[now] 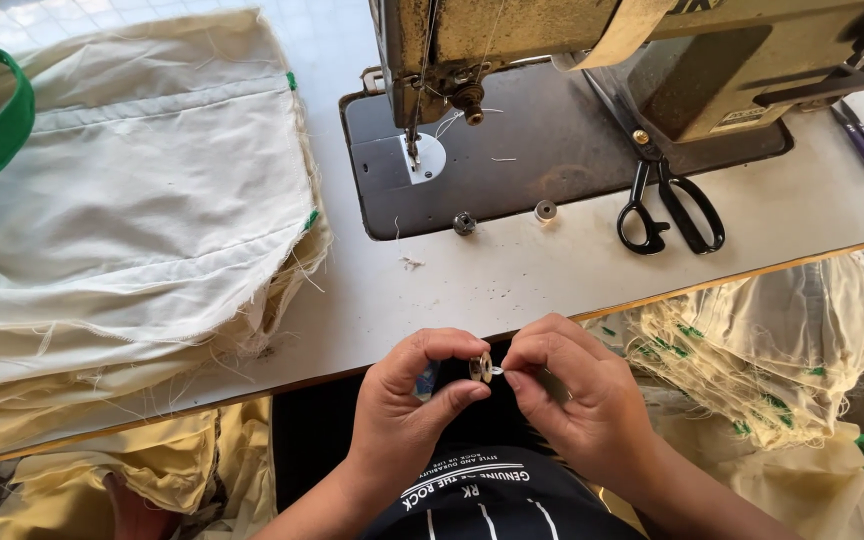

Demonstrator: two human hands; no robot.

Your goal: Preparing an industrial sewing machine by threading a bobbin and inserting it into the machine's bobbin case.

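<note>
Both hands meet just below the near edge of the table (512, 270), over the person's lap. The left hand (407, 410) pinches a small metal bobbin (480, 367) between thumb and forefinger, its grip closed on it; the right hand (577, 395) pinches at the bobbin's side (perhaps on thread, too fine to tell). Black scissors (670, 212) lie beside the sewing machine (592, 70); cream fabric (122, 210) is stacked at the left.

The left hand (407, 410) and the right hand (577, 395) pinch together a small metal bobbin (480, 367) just in front of the table edge. On the white table (512, 280) stands a worn sewing machine (592, 60). Black scissors (667, 210) lie beside it, and 2 spare bobbins (545, 210) lie near the needle plate. A stack of cream fabric (122, 220) lies at the left.
</note>
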